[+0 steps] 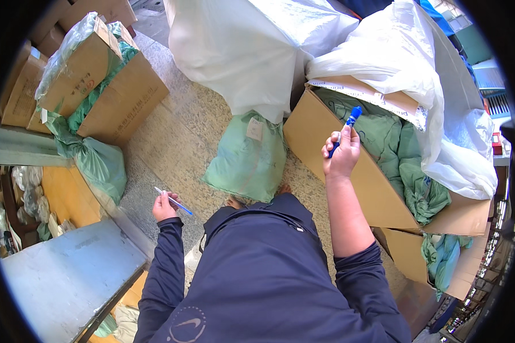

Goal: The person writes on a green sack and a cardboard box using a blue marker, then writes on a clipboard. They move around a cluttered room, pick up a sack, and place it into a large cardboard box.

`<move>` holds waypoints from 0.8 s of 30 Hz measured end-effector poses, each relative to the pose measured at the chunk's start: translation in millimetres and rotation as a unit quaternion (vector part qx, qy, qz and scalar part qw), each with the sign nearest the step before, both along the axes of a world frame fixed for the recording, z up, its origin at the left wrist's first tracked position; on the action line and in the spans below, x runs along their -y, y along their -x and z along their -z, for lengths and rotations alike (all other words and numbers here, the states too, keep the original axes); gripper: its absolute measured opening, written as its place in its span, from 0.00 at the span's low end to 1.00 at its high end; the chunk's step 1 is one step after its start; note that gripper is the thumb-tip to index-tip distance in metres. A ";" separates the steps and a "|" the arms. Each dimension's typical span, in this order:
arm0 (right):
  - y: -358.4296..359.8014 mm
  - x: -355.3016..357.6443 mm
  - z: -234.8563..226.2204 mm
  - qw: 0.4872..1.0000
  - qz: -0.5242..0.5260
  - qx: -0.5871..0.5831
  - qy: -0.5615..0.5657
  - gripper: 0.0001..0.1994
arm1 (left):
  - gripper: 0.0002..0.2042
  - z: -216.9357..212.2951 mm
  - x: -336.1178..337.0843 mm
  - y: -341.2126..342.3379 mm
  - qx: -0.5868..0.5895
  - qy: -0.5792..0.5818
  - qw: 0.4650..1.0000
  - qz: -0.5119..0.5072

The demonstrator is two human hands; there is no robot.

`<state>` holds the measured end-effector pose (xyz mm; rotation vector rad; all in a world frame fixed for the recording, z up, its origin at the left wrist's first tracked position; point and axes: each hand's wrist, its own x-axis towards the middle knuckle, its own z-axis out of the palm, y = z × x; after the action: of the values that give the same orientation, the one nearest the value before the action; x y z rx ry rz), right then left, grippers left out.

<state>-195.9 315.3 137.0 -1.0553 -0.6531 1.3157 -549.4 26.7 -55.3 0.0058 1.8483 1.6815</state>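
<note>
Raised over the side of a large open carton [349, 177], my right hand [343, 153] is closed round a blue marker [353, 116]. Its blue end points up and away from me. On the left, my left hand [165, 207] pinches a thin white and blue pen [180, 206], which slants down to the right. Inside the carton lie green plastic bags [377, 134]. A full green bag [249, 157] with a pale paper tag [254, 130] stands on the floor between my hands, close to my feet.
White plastic sheeting [240, 51] covers a bulky pile ahead. More cartons [123, 103] stand at the far left, with a green bag [100, 166] hanging below them. A grey-blue tabletop [68, 280] lies to my left. A smaller open carton [403, 251] sits at the right.
</note>
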 end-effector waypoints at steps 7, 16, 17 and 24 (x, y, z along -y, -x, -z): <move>5.8 14.4 -3.7 0.999 0.009 0.022 0.022 0.12 | 0.12 -20.1 -21.6 -5.4 0.060 -0.033 0.996 0.055; 39.0 64.9 16.2 0.925 -0.262 0.274 -0.041 0.15 | 0.12 -45.0 -52.3 -48.4 0.011 -0.045 0.971 0.236; 49.4 75.5 20.6 0.884 -0.277 0.366 -0.087 0.14 | 0.12 -50.6 -54.7 -54.6 -0.013 -0.014 0.966 0.258; 91.6 118.2 21.5 0.766 -0.489 0.397 -0.127 0.12 | 0.12 -95.7 -76.5 -82.4 0.232 -0.175 0.924 0.249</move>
<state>-287.5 197.1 115.6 -1.0440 -2.1966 1.5090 -467.0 103.2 40.4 0.1932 1.0669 1.4640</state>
